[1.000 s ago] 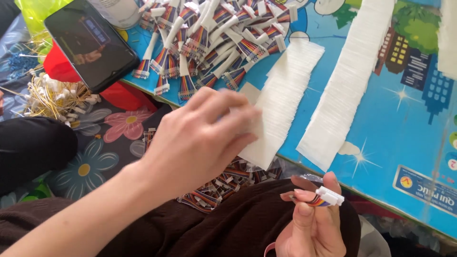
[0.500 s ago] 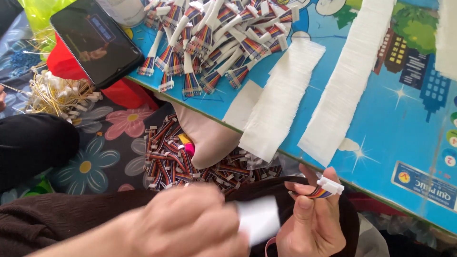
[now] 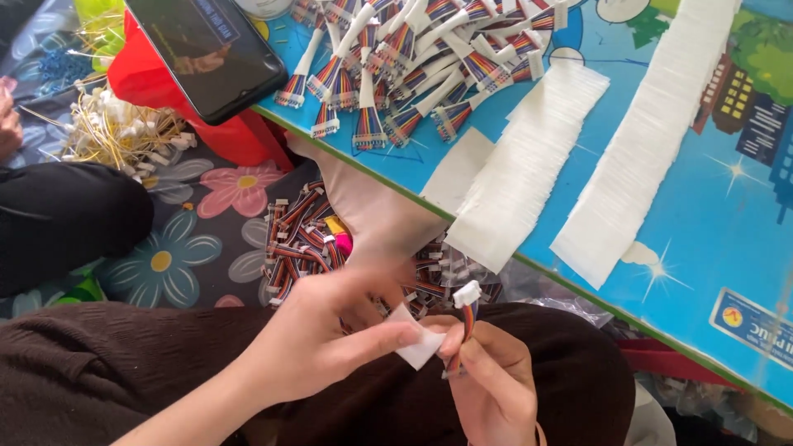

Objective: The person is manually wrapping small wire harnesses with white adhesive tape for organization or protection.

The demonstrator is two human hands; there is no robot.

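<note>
Head view, the only one. Landmark: the blue cartoon-printed worktop [image 3: 661, 239], which fills the upper right.

Below its near edge, over our dark brown lap, our right hand [image 3: 487, 388] holds a short multicoloured ribbon cable with a white plastic connector [image 3: 467, 307] upright, fingers pinching the wires just under the plug so the connector end stands free and reachable. Our left hand [image 3: 330, 339] comes in beside it, thumb and forefinger pressed together on a small white paper label [image 3: 417, 347], its edge right against the cable wires, apparently so the label can go around them. Both hands work low in the lap, close to the body, for steadiness as we judge it.

On the worktop, two long strips of white label paper [image 3: 644, 140] lie side by side near its front edge, within easy reach for tearing off the next piece. Towards its far left corner sits a pile of ribbon cables already carrying white labels [image 3: 413, 66], kept apart from the raw stock. Just below the worktop's edge, on the floral floor mat [image 3: 182, 256], a heap of bare ribbon cables with white connectors [image 3: 306, 239] waits beside the lap. A black smartphone [image 3: 206, 49] leans on a red thing at the worktop's left corner. Left of that, a tangle of yellow wires with white plugs [image 3: 116, 132].
</note>
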